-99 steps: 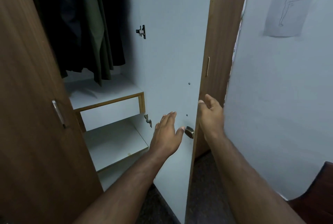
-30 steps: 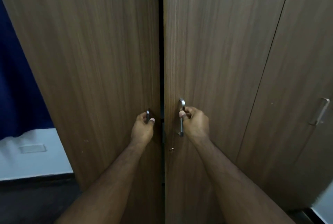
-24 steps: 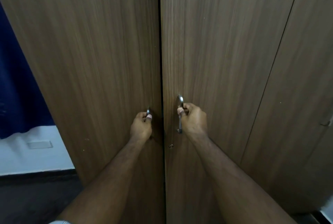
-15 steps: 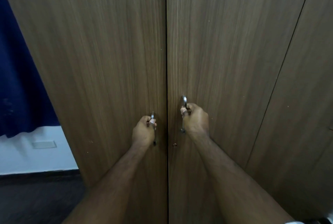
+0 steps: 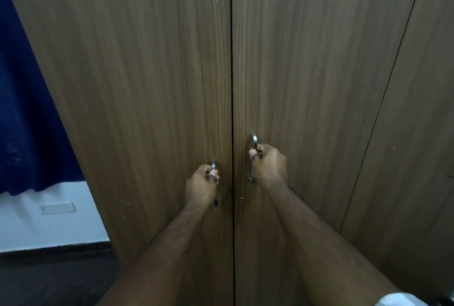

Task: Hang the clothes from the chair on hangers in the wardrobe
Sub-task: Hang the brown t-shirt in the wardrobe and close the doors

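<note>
The brown wooden wardrobe fills the view, its left door and right door meeting at a thin dark seam. My left hand grips the metal handle of the left door. My right hand grips the metal handle of the right door. The clothes, the hangers and the chair are out of sight.
A third wardrobe door stands to the right. A small keyhole sits below the right handle. A dark blue curtain hangs at the left over a white wall and a dark floor.
Earlier the wardrobe stood open with both hands at the right door's edge. Since then both doors have swung together, the gap between them narrowing to a thin seam, with both hands on the handles.
</note>
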The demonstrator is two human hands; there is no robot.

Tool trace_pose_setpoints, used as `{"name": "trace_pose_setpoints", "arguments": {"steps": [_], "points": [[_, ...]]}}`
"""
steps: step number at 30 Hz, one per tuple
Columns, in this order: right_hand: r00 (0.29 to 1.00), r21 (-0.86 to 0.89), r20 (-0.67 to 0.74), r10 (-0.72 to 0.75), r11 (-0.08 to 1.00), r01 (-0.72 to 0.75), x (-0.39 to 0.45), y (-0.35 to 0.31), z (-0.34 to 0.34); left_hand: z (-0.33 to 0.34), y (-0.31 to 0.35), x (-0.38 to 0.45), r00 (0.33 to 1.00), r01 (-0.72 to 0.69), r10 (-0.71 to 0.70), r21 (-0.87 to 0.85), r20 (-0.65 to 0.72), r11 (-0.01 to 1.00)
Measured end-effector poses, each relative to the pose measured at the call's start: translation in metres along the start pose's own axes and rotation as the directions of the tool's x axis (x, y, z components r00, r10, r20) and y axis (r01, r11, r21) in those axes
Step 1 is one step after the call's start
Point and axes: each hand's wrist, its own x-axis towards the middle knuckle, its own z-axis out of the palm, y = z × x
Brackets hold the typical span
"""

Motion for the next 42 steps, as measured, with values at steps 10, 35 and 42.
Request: {"name": "trace_pose_setpoints", "arguments": {"steps": [10, 35, 42], "points": [[1.0, -0.023, -0.008, -0.001, 1.0, 0.0, 0.012, 0.0, 0.011, 0.005, -0.003, 0.02, 1.0, -0.013, 0.012, 0.032, 0.013, 0.999], [0.998, -0.093, 0.057, 0.02, 0.996, -0.014, 0.0, 0.007, 0.006, 0.005, -0.018, 0.001, 0.992, -0.123, 0.123, 0.216, 0.017, 0.968], [0.992, -0.372, 0.121, -0.043, 0.924, 0.085, -0.049, 0.033, 0.012, 0.013, -0.043, -0.036, 0.937, -0.33, 0.343, 0.509, 0.073, 0.795]]}}
